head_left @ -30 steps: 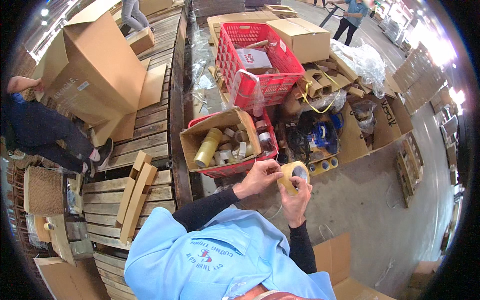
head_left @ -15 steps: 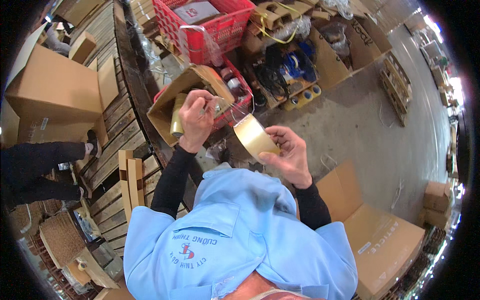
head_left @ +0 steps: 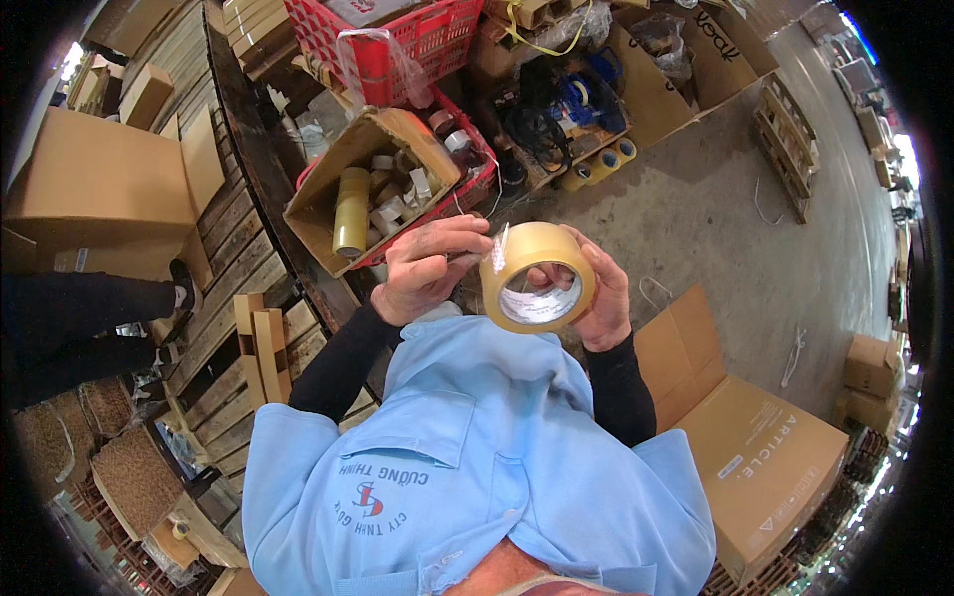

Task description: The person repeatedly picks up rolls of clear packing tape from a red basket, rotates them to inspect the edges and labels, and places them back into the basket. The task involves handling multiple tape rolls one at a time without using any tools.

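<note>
My right hand [head_left: 606, 298] holds a wide roll of clear yellowish packing tape [head_left: 527, 246], its fingertips showing inside the core. The roll's hollow side is turned up towards me. At its left edge, a whitish crumpled bit of tape sticks up. Close beside that bit is my left hand [head_left: 429, 268], fingers pressed together in a pinch. Whatever lies between those fingertips is hidden. Beyond the left hand, a cardboard box [head_left: 328, 204] leans open, with a long stack of tape rolls [head_left: 352, 214] and several used cores [head_left: 390, 211] inside.
Red plastic crates [head_left: 407, 60] stand behind the box. A carton of cables and blue items [head_left: 566, 124] lies further right, with tape rolls [head_left: 604, 164] beside it. An open carton [head_left: 765, 457] is at lower right. A slatted wooden platform [head_left: 224, 268] runs along the left, where another person's legs [head_left: 89, 308] show.
The tape roll has turned so its core faces up. My left hand has come down and right to the roll's edge; the clear strip stretched between them no longer shows.
</note>
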Motion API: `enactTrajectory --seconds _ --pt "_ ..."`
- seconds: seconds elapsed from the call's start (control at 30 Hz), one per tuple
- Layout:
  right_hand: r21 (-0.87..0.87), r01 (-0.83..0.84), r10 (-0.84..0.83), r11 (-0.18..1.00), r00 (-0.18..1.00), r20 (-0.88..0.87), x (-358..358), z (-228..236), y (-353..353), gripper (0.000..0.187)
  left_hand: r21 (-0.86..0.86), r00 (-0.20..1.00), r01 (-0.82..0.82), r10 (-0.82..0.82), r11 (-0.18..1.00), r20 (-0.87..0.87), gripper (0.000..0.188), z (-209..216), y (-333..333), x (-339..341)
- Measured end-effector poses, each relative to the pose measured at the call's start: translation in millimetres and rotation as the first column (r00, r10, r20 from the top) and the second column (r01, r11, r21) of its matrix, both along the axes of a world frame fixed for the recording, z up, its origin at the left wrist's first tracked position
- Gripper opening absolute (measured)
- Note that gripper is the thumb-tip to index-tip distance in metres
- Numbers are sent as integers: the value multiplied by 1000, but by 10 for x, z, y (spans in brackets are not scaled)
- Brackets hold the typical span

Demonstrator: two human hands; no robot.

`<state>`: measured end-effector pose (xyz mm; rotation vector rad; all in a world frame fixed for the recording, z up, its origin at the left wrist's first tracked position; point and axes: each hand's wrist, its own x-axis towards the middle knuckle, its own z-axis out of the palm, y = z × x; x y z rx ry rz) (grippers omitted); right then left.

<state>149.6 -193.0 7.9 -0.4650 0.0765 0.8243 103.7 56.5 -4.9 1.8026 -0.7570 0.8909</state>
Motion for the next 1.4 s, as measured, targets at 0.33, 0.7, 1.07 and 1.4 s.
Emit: enactTrajectory --seconds 0.33,0.7,1.07,1.4 --pt "-332 129 -185 934 972 -143 -89 -220 387 32 -868 807 -106 -468 485 -360 57 -474 -465 -538" --pt "-773 -32 95 634 995 37 -281 -1070 905 35 -477 451 -866 -176 150 -875 44 -1800 922 -444" --pt "-903 -43 36 428 999 -31 -111 -1500 565 39 95 -110 -983 86 -159 -990 96 -4116 2824 -346" --pt "-965 -191 -120 181 969 -215 -786 -2084 -110 37 138 319 -641 425 755 -847 39 -4531 1547 767"
